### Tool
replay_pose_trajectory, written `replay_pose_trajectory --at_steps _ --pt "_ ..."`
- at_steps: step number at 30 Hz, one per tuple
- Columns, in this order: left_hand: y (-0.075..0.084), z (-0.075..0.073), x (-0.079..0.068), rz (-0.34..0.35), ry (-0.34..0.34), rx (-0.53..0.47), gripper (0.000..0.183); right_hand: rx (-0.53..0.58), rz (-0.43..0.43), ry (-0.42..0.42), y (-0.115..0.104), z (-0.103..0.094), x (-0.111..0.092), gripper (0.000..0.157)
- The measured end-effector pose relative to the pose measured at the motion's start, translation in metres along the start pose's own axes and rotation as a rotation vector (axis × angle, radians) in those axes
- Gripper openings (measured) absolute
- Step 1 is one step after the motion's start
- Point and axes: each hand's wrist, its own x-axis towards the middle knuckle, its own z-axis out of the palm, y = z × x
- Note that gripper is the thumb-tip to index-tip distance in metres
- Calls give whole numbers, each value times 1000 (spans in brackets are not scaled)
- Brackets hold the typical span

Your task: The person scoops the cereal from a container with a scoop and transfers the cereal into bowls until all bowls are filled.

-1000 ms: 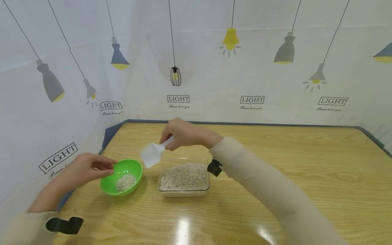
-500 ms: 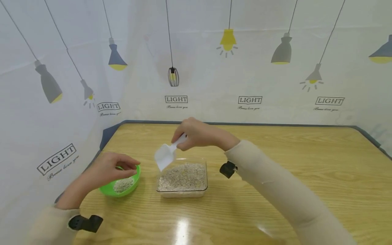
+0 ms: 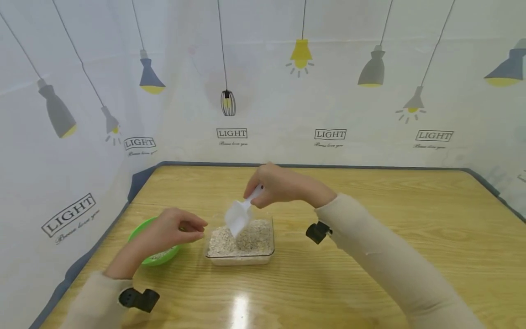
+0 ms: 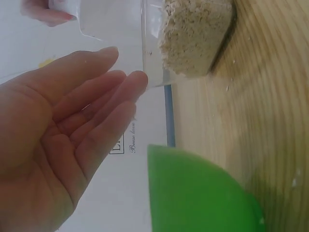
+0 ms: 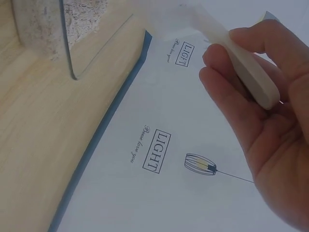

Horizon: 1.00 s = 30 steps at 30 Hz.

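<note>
My right hand (image 3: 279,185) pinches the handle of a white scoop (image 3: 238,217), its blade tilted down over a clear glass container (image 3: 240,261). Flaky oats (image 3: 256,235) fill that container. In the right wrist view the thumb and fingers close round the scoop's handle (image 5: 251,72). My left hand (image 3: 170,230) holds nothing; its fingers are loosely bent, with the tips just left of the container. Below the left hand stands a green bowl (image 3: 162,259), partly hidden by the wrist, with a few oats in it. The left wrist view shows the bowl's outer side (image 4: 198,193).
Both containers stand on a wooden table (image 3: 370,219) with a dark blue edge (image 3: 370,167). Behind it hangs a white sheet (image 3: 279,100) printed with lamps. Small crumbs lie on the wood near the container in the left wrist view.
The right hand has carried the scoop rightward from beside the bowl to over the oats container. My left hand has moved right, from the bowl's rim to beside the container.
</note>
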Motion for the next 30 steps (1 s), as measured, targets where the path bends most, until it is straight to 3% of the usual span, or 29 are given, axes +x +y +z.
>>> replay_pose_trajectory --at_steps 5,10,18,30 --pt "-2 7 2 -19 5 -21 32 4 35 -39 4 2 -6 20" --pt "-3 12 3 -16 21 -19 30 30 13 -55 10 6 -12 19" --pt "-2 17 2 -66 21 -25 30 64 12 -96 23 11 -21 19" --pt "-2 19 5 -65 36 -30 30 -25 77 -132 24 5 -28 19"
